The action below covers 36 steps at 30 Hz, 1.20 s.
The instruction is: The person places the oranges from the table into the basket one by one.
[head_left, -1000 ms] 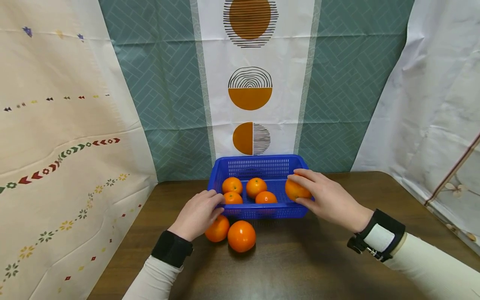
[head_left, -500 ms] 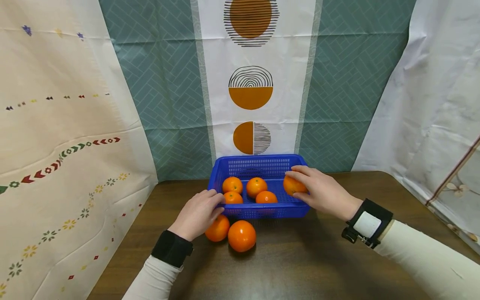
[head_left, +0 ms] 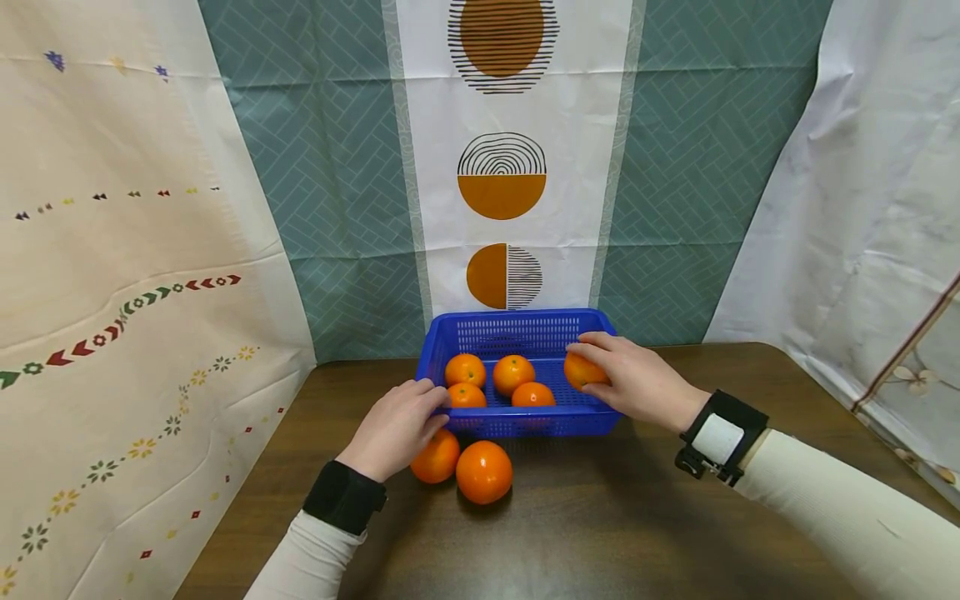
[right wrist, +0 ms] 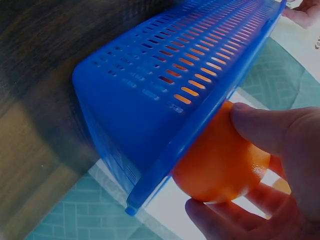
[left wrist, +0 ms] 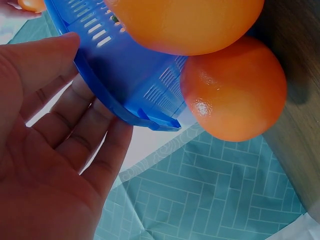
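A blue plastic basket [head_left: 536, 424] stands at the back of the wooden table with several oranges [head_left: 513, 375] inside. My left hand [head_left: 392, 427] holds its near left corner; in the left wrist view the thumb and fingers [left wrist: 102, 125] lie on either side of the rim. My right hand [head_left: 637, 379] grips another orange [head_left: 582, 372] inside the basket's right end. The right wrist view has this orange [right wrist: 220, 160] between thumb and fingers, right at the rim. Two more oranges sit on the table before the basket, one [head_left: 437, 458] partly behind my left hand, one [head_left: 484, 472] beside it.
Behind the basket hangs a green and white patterned cloth [head_left: 348, 208]. A cream embroidered cloth [head_left: 150, 333] borders the table [head_left: 600, 533] on the left, and a pale cloth [head_left: 862, 208] hangs on the right.
My right hand has moved left and slightly away from me with the orange, further into the basket. The left hand and the other oranges stay put.
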Motion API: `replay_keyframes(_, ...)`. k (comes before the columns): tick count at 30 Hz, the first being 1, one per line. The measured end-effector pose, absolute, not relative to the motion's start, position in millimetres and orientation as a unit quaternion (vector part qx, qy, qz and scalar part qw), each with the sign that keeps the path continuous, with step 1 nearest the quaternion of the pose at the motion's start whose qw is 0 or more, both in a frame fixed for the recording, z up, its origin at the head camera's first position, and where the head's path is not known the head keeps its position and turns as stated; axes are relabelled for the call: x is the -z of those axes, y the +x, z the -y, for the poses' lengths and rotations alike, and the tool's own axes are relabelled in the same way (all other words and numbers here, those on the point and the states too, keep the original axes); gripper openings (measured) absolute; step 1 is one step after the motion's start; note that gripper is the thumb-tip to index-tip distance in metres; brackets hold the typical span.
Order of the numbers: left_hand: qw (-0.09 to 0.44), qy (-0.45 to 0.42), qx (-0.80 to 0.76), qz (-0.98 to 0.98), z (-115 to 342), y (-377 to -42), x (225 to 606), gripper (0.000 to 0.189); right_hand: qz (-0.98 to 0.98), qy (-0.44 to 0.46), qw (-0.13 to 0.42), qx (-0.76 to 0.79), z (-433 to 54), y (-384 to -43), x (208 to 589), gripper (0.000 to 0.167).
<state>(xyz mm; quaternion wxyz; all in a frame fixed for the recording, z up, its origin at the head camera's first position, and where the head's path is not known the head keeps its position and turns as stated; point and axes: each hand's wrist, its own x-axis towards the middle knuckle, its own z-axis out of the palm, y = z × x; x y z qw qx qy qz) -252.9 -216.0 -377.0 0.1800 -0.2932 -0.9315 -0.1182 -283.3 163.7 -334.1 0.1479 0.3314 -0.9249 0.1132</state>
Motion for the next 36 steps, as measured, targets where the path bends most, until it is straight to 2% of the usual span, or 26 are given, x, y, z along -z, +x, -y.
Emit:
replay_keyframes(14, 0.183, -0.295, 0.111, 0.931, 216.3, -253.3, 376.6, 0.021, 0.929, 0.33, 0.131, -0.105, -158.8, -297.7, 342.7, 0.053)
replay_keyframes(36, 0.184, -0.296, 0.113, 0.93, 216.9, -253.8, 377.6, 0.021, 0.943, 0.313, 0.03, -0.11, -145.1, -316.9, 351.8, 0.048)
